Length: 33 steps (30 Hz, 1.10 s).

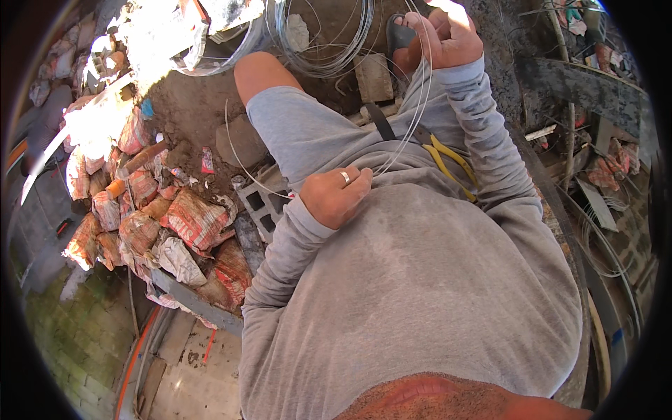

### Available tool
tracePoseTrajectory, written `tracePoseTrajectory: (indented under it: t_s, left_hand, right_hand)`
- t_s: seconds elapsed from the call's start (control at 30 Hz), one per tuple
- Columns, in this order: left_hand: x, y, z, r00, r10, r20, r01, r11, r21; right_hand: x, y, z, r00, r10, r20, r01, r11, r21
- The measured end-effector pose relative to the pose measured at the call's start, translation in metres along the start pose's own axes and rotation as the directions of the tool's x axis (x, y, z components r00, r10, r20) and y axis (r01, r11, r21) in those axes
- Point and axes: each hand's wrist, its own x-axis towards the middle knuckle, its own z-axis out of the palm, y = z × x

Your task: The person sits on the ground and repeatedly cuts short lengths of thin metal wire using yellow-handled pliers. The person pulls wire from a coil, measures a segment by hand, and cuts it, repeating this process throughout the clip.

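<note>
Left hand closed around wire; right hand curled beside it, grip unclear | Location: strands run between both hands, over grey shorts | Handling, judged: light, springy, kink-prone; hold short spans firmly, away from sharp tips

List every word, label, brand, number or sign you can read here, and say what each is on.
Large filled sack, left-hand pile: bold red lettering, partly lost in folds; I don't copy printed words out.
Other sacks: red print, too creased and small to read.
Small pink packet: any marks are too small to tell.
Yellow-handled pliers and wire coil: no text that I can make out.
</note>
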Motion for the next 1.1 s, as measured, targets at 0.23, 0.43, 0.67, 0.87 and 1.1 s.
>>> tracePoseTrajectory:
  t_s: [0.23,0.43,0.67,0.87,1.1]
  left_hand:
    - [-0.008,0.014,0.001,0.996,-0.085,-0.019,0.084,0.996,-0.038]
    - [0.005,-0.006,0.007,0.957,-0.186,-0.223,0.196,0.980,0.022]
    - [0.016,-0.021,0.011,0.909,-0.238,-0.343,0.227,0.971,-0.072]
    - [0.019,-0.018,0.004,0.830,-0.552,-0.080,0.479,0.779,-0.404]
    - [0.013,-0.025,-0.004,0.887,-0.458,-0.050,0.264,0.595,-0.759]
  right_hand:
    - [0.012,0.049,0.008,0.991,0.116,0.061,-0.129,0.942,0.310]
    - [-0.035,0.007,-0.026,0.672,0.223,0.706,-0.684,0.552,0.477]
    - [-0.059,0.008,-0.063,0.583,-0.113,0.804,-0.505,0.725,0.468]
    - [-0.077,-0.031,-0.061,0.613,-0.065,0.787,-0.758,-0.329,0.563]
    - [-0.081,-0.029,-0.050,0.631,0.178,0.755,-0.774,0.080,0.628]
